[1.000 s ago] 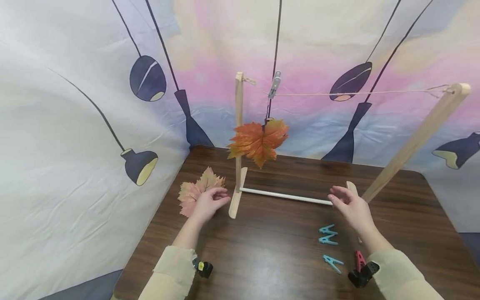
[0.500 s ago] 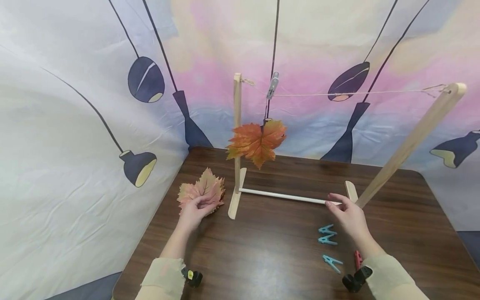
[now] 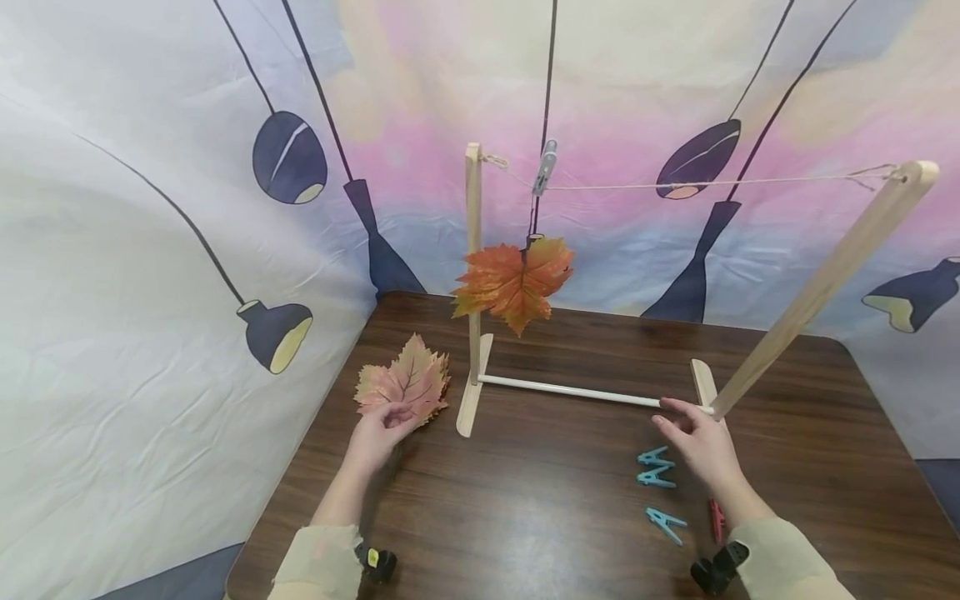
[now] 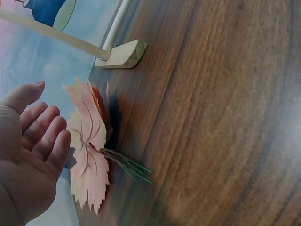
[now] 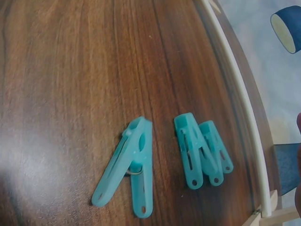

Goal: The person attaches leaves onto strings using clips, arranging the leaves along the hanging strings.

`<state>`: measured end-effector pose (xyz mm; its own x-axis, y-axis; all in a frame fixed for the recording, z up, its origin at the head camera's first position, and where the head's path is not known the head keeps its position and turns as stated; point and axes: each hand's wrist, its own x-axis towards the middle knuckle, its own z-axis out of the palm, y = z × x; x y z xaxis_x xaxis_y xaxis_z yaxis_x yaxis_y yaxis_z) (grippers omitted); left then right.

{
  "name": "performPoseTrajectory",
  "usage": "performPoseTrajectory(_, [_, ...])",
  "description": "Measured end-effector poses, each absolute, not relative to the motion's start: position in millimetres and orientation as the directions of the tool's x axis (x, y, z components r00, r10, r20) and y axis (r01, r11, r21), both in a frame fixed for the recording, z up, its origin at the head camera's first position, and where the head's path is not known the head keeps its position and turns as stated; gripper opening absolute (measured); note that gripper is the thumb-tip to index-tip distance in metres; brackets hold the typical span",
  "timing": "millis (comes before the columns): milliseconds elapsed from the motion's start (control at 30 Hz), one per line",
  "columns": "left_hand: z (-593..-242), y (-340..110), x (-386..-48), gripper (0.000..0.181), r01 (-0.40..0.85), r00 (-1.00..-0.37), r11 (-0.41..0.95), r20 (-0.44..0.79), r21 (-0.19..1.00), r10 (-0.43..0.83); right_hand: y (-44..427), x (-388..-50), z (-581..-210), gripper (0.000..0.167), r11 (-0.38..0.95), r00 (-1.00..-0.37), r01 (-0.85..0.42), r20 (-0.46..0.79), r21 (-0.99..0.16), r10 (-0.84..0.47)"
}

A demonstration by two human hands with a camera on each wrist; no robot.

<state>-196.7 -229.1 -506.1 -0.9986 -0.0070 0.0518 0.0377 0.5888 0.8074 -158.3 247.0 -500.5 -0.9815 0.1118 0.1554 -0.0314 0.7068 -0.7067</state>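
In the head view, a stack of pink leaves (image 3: 408,379) is seen lying on the brown table (image 3: 525,500), left of a wooden frame; the left hand (image 3: 381,433) is held at its near edge, fingers loosely bent and unclasped. The right hand (image 3: 705,442) is held relaxed by the right end of the white bar (image 3: 570,392), its grasp released; whether the bar is touched cannot be told. An orange leaf (image 3: 517,279) is hung below a grey clothespin (image 3: 546,167) clipped to the string (image 3: 622,187). A red clothespin (image 3: 717,521) is seen near the right sleeve. In the left wrist view, green-tipped stems (image 4: 136,165) are shown jutting from the stack. In the right wrist view, three teal clothespins (image 5: 145,165) are seen on the table, two close together, one set apart.
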Motion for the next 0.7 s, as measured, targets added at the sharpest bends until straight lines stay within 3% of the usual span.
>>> performPoseTrajectory(700, [-534.0, -245.3, -177.2, 0.031, -0.048, -0.996, 0.642, 0.015, 0.765, -0.093, 250.7, -151.8, -509.0, 0.042, 0.735, -0.980, -0.009, 0.153, -0.678, 0.129])
